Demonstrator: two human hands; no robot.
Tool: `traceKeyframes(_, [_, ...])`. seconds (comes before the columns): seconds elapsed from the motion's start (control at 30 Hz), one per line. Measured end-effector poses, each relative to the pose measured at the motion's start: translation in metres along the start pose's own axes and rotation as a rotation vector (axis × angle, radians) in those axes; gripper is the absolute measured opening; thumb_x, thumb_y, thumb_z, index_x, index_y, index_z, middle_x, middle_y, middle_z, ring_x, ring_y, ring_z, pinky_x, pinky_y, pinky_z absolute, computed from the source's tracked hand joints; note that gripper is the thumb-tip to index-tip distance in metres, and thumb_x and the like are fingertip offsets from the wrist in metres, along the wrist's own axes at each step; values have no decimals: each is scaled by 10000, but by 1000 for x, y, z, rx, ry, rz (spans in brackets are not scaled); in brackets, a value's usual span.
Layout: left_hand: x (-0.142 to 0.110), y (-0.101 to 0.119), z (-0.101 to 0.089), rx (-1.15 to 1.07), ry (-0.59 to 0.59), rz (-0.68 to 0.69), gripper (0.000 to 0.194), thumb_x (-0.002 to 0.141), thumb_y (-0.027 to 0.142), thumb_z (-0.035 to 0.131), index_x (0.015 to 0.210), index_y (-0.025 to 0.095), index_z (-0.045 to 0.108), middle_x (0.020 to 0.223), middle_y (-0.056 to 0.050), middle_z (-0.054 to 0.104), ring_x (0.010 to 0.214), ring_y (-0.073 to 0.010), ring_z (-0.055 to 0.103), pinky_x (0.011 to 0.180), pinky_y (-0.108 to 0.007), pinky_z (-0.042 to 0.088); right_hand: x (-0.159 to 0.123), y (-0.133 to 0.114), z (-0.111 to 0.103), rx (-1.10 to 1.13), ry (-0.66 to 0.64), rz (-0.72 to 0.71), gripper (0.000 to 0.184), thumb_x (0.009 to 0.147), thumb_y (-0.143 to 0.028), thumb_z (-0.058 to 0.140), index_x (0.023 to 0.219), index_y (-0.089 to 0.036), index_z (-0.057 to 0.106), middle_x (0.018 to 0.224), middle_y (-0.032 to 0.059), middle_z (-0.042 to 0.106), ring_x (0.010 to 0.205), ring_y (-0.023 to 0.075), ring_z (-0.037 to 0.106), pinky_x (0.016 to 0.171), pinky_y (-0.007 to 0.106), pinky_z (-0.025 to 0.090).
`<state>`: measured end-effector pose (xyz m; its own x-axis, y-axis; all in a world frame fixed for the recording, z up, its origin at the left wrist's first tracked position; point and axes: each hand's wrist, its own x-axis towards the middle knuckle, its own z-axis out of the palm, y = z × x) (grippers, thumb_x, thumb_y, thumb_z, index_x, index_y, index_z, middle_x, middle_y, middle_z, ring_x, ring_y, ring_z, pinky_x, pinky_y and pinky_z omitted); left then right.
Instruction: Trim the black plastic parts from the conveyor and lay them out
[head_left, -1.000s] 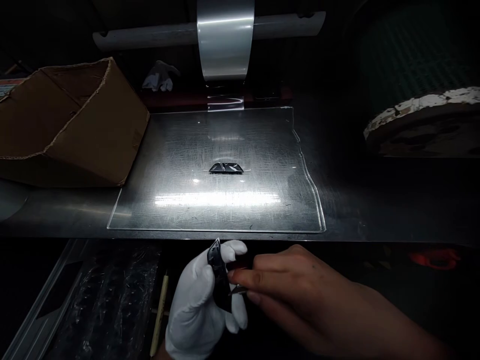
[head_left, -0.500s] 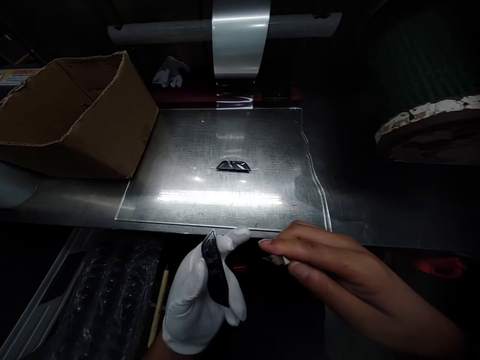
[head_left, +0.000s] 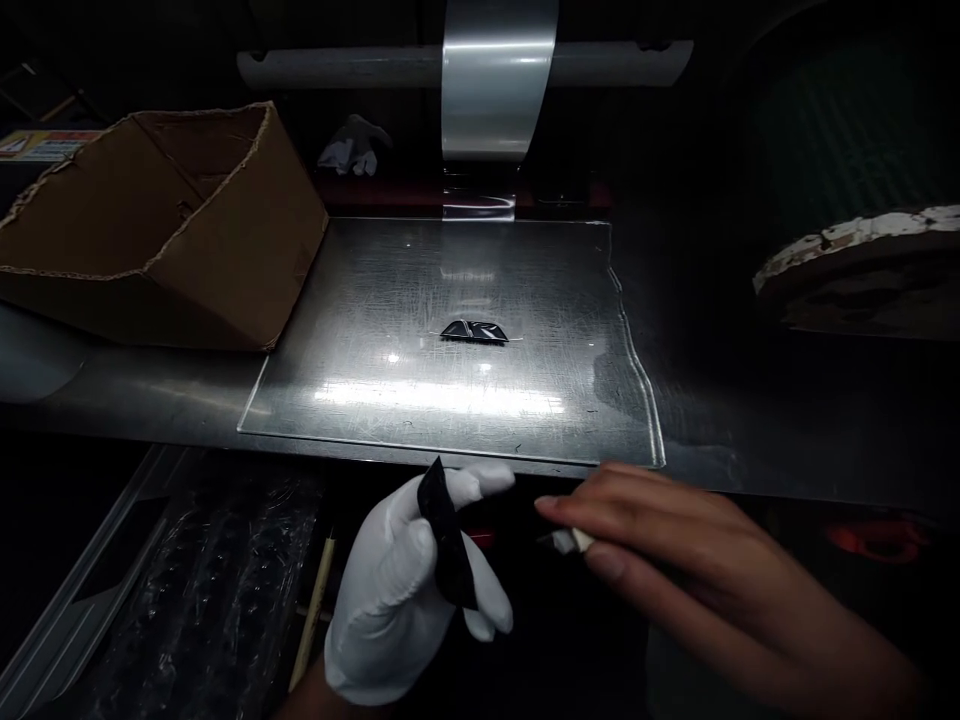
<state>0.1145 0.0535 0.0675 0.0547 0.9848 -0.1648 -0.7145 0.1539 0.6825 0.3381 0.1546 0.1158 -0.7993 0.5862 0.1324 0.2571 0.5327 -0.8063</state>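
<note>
Strip, black and tapered [head_left: 447, 532], gripped at near centre by the white-gloved left hand [head_left: 381, 610]. Bare right hand [head_left: 697, 565] pinches a small, pale-handled, pointed tool [head_left: 570, 541] to its right; a slip could scratch the strip or pierce the glove.

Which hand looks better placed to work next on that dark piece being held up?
Probably the right hand: it pinches a small pale-handled tool, its tip facing the dark piece across a gap. The gloved left hand is occupied holding that piece.
</note>
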Motion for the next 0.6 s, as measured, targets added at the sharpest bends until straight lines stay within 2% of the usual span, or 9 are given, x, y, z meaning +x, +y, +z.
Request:
traceKeyframes(0.13, [-5, 5, 11, -27, -53, -143, 333, 1000, 466, 661, 1207, 214, 730, 1057, -72, 788, 617, -104, 744, 546, -130, 548, 15, -11, -18, -184, 14, -65, 382, 1029, -156, 606, 1399, -237, 659, 1075, 57, 753, 956, 182, 695, 802, 295, 574])
traceKeyframes(0.17, [-6, 7, 13, -36, -62, -181, 328, 988, 469, 680, 1193, 217, 729, 1037, -63, 784, 622, -104, 745, 553, -131, 554, 19, -15, -20, -228, -7, -75, 357, 1035, -172, 608, 1381, -231, 673, 1079, 57, 751, 954, 182, 690, 810, 304, 567])
traceKeyframes(0.23, [-7, 9, 17, -28, -64, -253, 341, 967, 478, 709, 1182, 214, 725, 870, -44, 773, 618, -113, 736, 560, -137, 555, 26, -20, -23, -307, -54, -88, 330, 1049, -214, 607, 1369, -233, 686, 1074, 50, 747, 934, 179, 679, 803, 311, 553])
traceKeyframes(0.33, [-9, 12, 19, 13, -41, -289, 361, 960, 488, 715, 1176, 198, 716, 724, -43, 745, 605, -132, 724, 558, -153, 547, 32, -22, -24, -386, -93, -109, 339, 1066, -267, 595, 1396, -255, 673, 1047, 37, 741, 892, 172, 665, 762, 305, 532])
traceKeyframes(0.5, [-10, 16, 16, 78, 31, -345, 413, 910, 514, 767, 1147, 180, 714, 729, -50, 743, 566, -143, 707, 535, -183, 545, 34, -21, -23, -442, -134, -117, 323, 1085, -332, 559, 1376, -269, 686, 1036, 45, 741, 881, 184, 658, 751, 306, 523])
traceKeyframes(0.6, [-12, 14, 13, 112, 26, -333, 413, 923, 512, 748, 1166, 180, 710, 703, -51, 733, 585, -156, 706, 546, -198, 553, 33, -20, -21, -483, -137, -120, 322, 1088, -343, 546, 1363, -265, 693, 1009, 49, 739, 867, 194, 653, 731, 311, 516])
